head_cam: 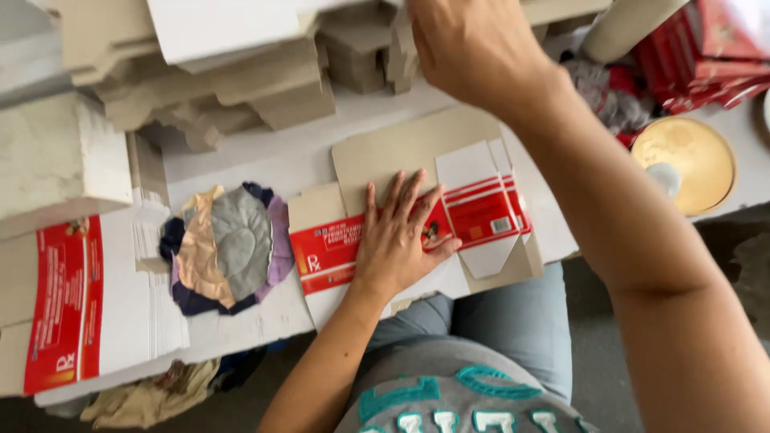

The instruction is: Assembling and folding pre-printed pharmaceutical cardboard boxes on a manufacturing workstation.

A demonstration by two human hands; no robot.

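- Left hand (399, 240): palm down, fingers spread flat, pressing a flattened red-and-white carton blank (417, 228) at the white table's (265, 164) near edge.
- Right hand (473, 48): reaching to the far stack of grey cardboard blanks (241, 80); fingertips cut off by the frame, so grip can't be told.
- Left of the carton: patchwork fabric pad (226, 247), then a pile of flat cartons (88, 305).
- Far right: round gold disc (690, 160).
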